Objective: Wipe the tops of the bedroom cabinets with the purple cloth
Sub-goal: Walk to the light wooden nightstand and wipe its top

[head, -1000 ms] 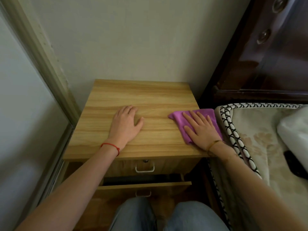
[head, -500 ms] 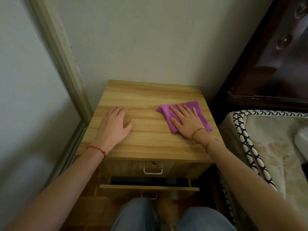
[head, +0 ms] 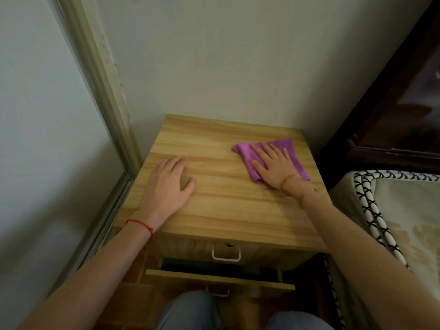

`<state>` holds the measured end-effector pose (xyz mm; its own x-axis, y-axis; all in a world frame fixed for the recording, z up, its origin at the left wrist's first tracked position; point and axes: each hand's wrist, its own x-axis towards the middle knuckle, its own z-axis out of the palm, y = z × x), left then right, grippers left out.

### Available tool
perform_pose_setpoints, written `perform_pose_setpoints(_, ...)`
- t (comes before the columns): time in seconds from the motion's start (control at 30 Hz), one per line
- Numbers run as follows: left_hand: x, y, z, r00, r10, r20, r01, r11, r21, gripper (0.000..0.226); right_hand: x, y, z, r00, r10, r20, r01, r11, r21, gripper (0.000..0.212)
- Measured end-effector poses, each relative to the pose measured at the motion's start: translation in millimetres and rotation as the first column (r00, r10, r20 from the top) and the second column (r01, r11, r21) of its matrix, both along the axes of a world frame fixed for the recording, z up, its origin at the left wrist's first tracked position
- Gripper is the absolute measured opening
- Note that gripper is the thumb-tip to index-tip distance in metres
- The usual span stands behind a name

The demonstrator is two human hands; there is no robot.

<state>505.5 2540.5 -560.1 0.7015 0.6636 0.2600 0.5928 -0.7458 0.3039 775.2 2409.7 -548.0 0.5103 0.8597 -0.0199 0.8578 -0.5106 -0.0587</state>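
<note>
A light wooden bedside cabinet stands in the corner against the wall. The purple cloth lies flat on the right part of its top. My right hand presses down on the cloth with straight, spread fingers. My left hand rests flat on the left part of the top, palm down, holding nothing.
The lower drawer is pulled partly out below the upper drawer's white handle. A mattress with black-and-white piping lies close on the right, under a dark headboard. A door frame stands on the left. My knees are at the bottom.
My right hand has slid the cloth away from me and leftward, from the cabinet's right edge toward the back of the top. My left hand has stayed in place. The view shifted left.
</note>
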Motion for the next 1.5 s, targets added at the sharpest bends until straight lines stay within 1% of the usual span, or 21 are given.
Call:
perform_pose_setpoints(0.07, 0, 1, -1, 1.0, -0.004, -0.001, 0.004, 1.0, 0.004, 0.057, -6, 23, 0, 1.0, -0.005, 0.006, 0.005, 1.0, 0.003, 0.058)
perform_pose_setpoints(0.13, 0, 2, -2, 1.0, 0.001, 0.013, -0.001, 1.0, -0.002, 0.057, -27, 37, -2, 0.996, 0.086, 0.005, -0.086, 0.996, 0.027, 0.058)
perform_pose_setpoints(0.23, 1, 2, -3, 0.999, 0.004, 0.047, -0.004, 1.0, 0.002, 0.062, -51, 32, -4, 0.965, 0.262, 0.011, -0.263, 0.963, 0.068, 0.057)
perform_pose_setpoints(0.3, 2, 2, -3, 0.999, 0.012, 0.042, -0.012, 1.0, 0.004, 0.061, -43, 24, -5, 0.955, 0.297, 0.009, -0.297, 0.952, 0.081, 0.062)
perform_pose_setpoints(0.37, 2, 2, -4, 0.999, 0.018, 0.034, -0.018, 1.0, 0.007, 0.06, -18, 25, -6, 0.972, 0.233, 0.01, -0.233, 0.969, 0.078, 0.068)
perform_pose_setpoints(0.47, 2, 1, -4, 1.0, 0.016, 0.017, -0.017, 1.0, 0.013, 0.058, 22, 45, -3, 0.998, 0.064, -0.001, -0.064, 0.998, 0.03, 0.06)
perform_pose_setpoints(0.57, 3, 1, -3, 0.999, 0.029, 0.014, -0.029, 0.999, 0.018, 0.061, 31, 83, -1, 1.0, -0.011, -0.013, 0.011, 1.0, 0.018, 0.058)
perform_pose_setpoints(0.63, 4, 1, -4, 0.999, 0.038, 0.031, -0.038, 0.999, 0.019, 0.063, 20, 112, -2, 1.0, 0.012, -0.011, -0.012, 1.0, 0.013, 0.059)
perform_pose_setpoints(0.73, 4, 3, -5, 0.997, 0.034, 0.065, -0.035, 0.999, 0.009, 0.064, -12, 142, -2, 0.993, 0.12, -0.019, -0.119, 0.992, 0.034, 0.059)
perform_pose_setpoints(0.8, 4, 3, -4, 0.997, 0.031, 0.063, -0.032, 0.999, 0.005, 0.063, -26, 144, -5, 0.981, 0.193, -0.01, -0.192, 0.98, 0.056, 0.058)
perform_pose_setpoints(0.87, 3, 3, -4, 0.998, 0.03, 0.056, -0.03, 1.0, 0.002, 0.063, -19, 135, -5, 0.976, 0.216, -0.005, -0.215, 0.974, 0.07, 0.057)
perform_pose_setpoints(0.93, 2, 3, -3, 0.999, 0.032, 0.04, -0.032, 0.999, 0.005, 0.063, 3, 122, -5, 0.986, 0.167, 0.001, -0.167, 0.984, 0.064, 0.057)
perform_pose_setpoints(1.03, 3, 2, -2, 0.999, 0.033, 0.024, -0.033, 0.999, 0.004, 0.063, 35, 103, -4, 0.999, 0.032, -0.01, -0.031, 0.999, 0.03, 0.058)
perform_pose_setpoints(1.13, 4, 3, -3, 0.999, 0.037, 0.019, -0.037, 0.999, -0.01, 0.065, 31, 108, -3, 1.0, 0.004, 0.007, -0.004, 1.0, 0.025, 0.058)
perform_pose_setpoints(1.2, 4, 3, -3, 0.999, 0.036, 0.022, -0.035, 0.999, -0.018, 0.067, 9, 121, -2, 0.998, 0.059, 0.012, -0.06, 0.997, 0.04, 0.059)
perform_pose_setpoints(1.27, 4, 4, -4, 0.999, 0.029, 0.036, -0.028, 1.0, -0.008, 0.066, -19, 127, -3, 0.985, 0.17, 0.008, -0.17, 0.984, 0.055, 0.058)
perform_pose_setpoints(1.33, 3, 5, -5, 0.999, 0.021, 0.035, -0.021, 1.0, 0.0, 0.064, -36, 119, -5, 0.962, 0.274, 0.001, -0.273, 0.959, 0.076, 0.057)
perform_pose_setpoints(1.37, 3, 5, -5, 0.999, 0.021, 0.037, -0.021, 1.0, 0.002, 0.064, -35, 112, -6, 0.955, 0.296, 0.002, -0.296, 0.952, 0.081, 0.056)
perform_pose_setpoints(1.4, 3, 5, -5, 0.999, 0.024, 0.041, -0.024, 1.0, 0.003, 0.063, -27, 105, -6, 0.959, 0.284, -0.001, -0.283, 0.956, 0.081, 0.056)
perform_pose_setpoints(1.43, 3, 4, -5, 0.999, 0.027, 0.045, -0.028, 1.0, 0.005, 0.063, -14, 98, -6, 0.972, 0.235, -0.008, -0.233, 0.97, 0.07, 0.057)
perform_pose_setpoints(1.5, 3, 3, -4, 0.999, 0.033, 0.036, -0.033, 0.999, 0.014, 0.061, 15, 86, -3, 0.997, 0.072, -0.02, -0.071, 0.997, 0.033, 0.058)
